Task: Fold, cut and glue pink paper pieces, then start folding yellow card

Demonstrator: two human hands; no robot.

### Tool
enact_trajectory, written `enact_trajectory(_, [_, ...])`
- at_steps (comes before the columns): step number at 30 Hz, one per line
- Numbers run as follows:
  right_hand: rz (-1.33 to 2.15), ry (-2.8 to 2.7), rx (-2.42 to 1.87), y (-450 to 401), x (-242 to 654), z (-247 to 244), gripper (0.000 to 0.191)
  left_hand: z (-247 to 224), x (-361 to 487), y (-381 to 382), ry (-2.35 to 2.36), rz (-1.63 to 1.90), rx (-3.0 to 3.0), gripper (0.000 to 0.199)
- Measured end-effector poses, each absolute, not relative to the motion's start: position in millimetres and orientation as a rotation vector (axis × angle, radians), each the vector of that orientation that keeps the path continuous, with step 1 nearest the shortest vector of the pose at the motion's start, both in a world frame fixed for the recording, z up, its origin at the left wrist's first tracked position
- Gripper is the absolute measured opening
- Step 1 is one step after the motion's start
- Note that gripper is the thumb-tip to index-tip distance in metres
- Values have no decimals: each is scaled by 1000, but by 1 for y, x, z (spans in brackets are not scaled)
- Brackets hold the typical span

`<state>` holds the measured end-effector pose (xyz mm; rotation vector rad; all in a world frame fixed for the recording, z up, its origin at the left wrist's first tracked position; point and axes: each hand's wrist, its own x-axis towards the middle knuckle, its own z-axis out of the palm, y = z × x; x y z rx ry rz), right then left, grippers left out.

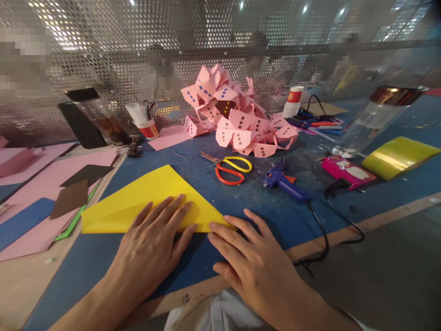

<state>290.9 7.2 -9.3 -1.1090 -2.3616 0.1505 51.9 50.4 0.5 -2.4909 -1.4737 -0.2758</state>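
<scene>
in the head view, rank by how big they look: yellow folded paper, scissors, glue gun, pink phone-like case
1. yellow folded paper, by far the largest, though also nearest the camera
2. scissors
3. glue gun and pink case look about alike, and close to the scissors too, so that order is unsure

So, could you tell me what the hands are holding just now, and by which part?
Nothing is gripped: the left hand lies flat on the folded yellow paper near its lower edge, the right hand fingertips press its right corner.
</scene>
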Motion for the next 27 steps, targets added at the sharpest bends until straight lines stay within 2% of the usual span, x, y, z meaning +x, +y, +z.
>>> enact_trajectory(27, [149,-2316,-1144,4,295,-12,38,-1,51,51,-1488,-248,-2495,54])
